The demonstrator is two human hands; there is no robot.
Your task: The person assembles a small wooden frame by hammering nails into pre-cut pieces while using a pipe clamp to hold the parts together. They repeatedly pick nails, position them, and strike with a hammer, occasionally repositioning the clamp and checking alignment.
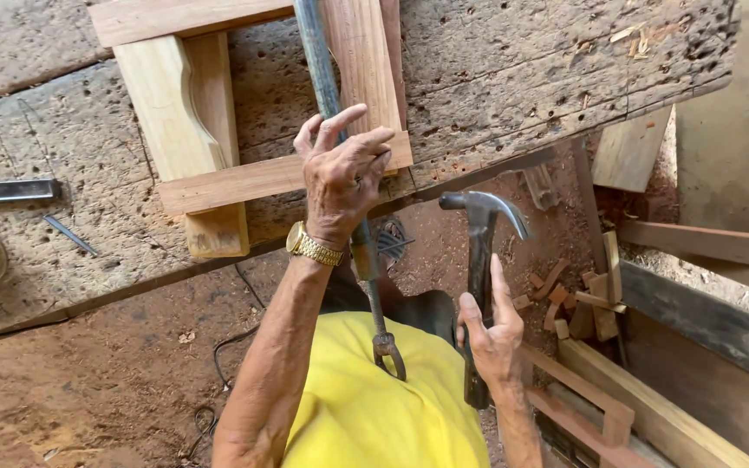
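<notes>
- Presently we note the left hand resting on the lower rail of a wooden frame, fingers loosely spread beside a bar clamp, grasping nothing firmly.
- Our right hand is clenched round the handle of a claw hammer, its head raised off the bench edge.
- We find the frame lying flat on the pitted workbench, clamped along its middle.
- In our judgement, sound practice calls for fingers clear of the strike point, a square blow, and the clamp kept tight.
- Offcuts lie on the ground nearby.
</notes>
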